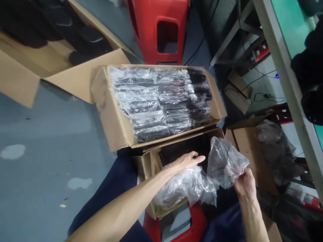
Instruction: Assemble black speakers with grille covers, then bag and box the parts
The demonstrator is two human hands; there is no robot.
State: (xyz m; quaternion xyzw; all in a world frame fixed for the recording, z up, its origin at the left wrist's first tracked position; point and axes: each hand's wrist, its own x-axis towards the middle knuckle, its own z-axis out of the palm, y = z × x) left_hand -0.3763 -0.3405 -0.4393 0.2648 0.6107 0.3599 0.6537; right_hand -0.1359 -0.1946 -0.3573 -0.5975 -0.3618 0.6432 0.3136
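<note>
My right hand [246, 183] grips the edge of a clear plastic bag [224, 161], which hangs loosely to its left. Over the lower open carton [152, 164], my left hand [188, 160] reaches with its fingers apart, above dark contents that are hard to make out. Crumpled clear plastic [184, 186] lies under my left wrist at the near side of that carton. Just beyond stands a larger open carton [113, 124], filled with rows of dark items wrapped in clear plastic [148, 104].
A red stool [158, 33] stands behind the cartons, and another red stool [199, 215] is under the near one. An open carton [83, 77] with dark items is upper left. A green-topped table [290, 33] borders the right.
</note>
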